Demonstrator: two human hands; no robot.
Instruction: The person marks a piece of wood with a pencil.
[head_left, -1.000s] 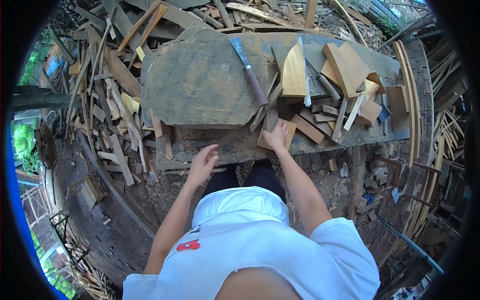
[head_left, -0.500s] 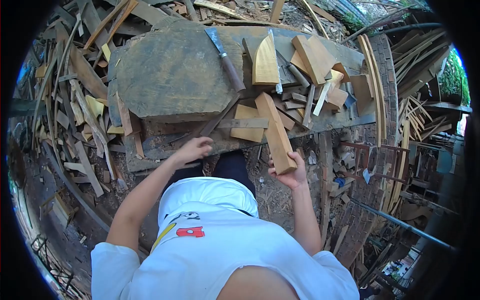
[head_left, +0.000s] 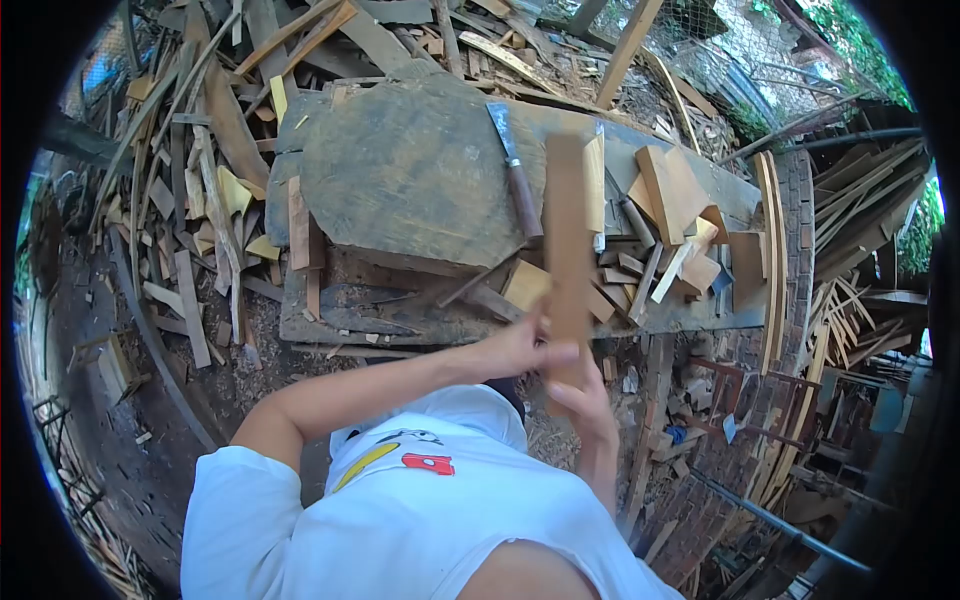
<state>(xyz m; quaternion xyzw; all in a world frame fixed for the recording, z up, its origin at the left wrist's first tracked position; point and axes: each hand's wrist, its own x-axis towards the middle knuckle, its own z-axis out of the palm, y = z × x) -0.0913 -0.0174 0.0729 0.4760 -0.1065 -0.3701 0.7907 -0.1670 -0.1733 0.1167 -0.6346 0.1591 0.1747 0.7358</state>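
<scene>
The person is grasping one long wooden block with both hands: the left hand is closing round its lower part from the side, thumb lying across the wood, while the right hand is clasping it nearest its lower end. The block is pointing away from the body, its far end reaching over the bench. Gripping low with two hands is probably steadying a length that is overhanging the grip so far; blur is hiding the exact finger contact.

Beyond the grip and to its left, a chopping knife is lying on a thick slab, handle towards the hands, a placement that is seemingly keeping it within easy reach. Just past the left hand, a yellowish board is lying partly behind the block. Right of the block, small offcuts are sitting in a loose heap, the bench itself serving as their holder. Well to the left of the grip, a boxy wooden frame is standing on the ground; its contents are too indistinct to tell.
</scene>
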